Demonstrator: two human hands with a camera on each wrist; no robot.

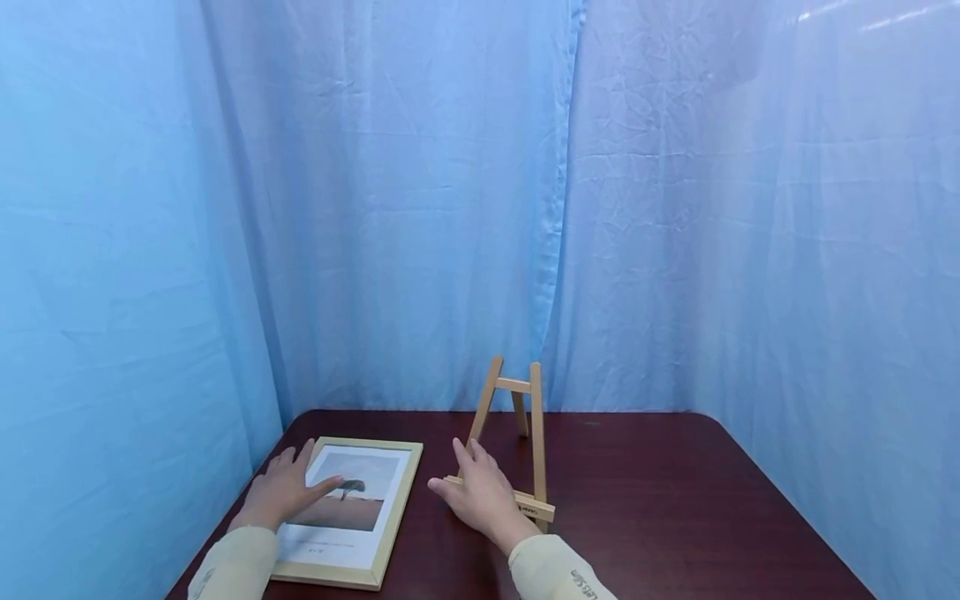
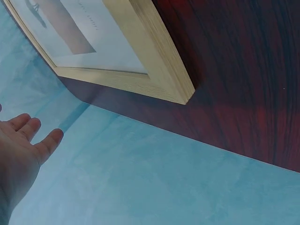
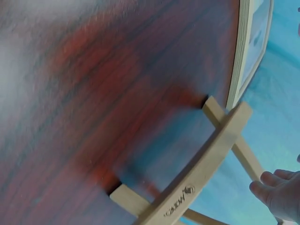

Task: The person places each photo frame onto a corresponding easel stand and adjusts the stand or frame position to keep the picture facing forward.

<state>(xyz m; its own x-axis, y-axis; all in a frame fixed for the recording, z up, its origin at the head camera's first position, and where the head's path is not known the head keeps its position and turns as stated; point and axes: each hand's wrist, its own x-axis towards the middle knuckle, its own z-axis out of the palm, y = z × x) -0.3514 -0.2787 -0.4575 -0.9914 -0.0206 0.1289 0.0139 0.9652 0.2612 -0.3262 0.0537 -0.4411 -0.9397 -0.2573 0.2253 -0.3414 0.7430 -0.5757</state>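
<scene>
A picture frame (image 1: 402, 508) with a pale wood border lies face up on the left of the table, showing a print of a tree. My left hand (image 1: 281, 490) is over its left side with fingers spread, holding nothing; in the left wrist view that hand (image 2: 21, 154) appears apart from the frame's corner (image 2: 173, 84). To the right stands a small wooden tabletop easel (image 1: 537, 442). In front of its left leg is my right hand (image 1: 483, 496), fingers extended and thumb out, covering part of the ledge. Dark lettering marks the ledge (image 3: 201, 161) in the right wrist view.
The dark red-brown wooden table (image 1: 660, 500) has rounded far corners. Light blue curtains (image 1: 420, 208) hang behind it and along both sides. A strip of tabletop separates the frame from the easel.
</scene>
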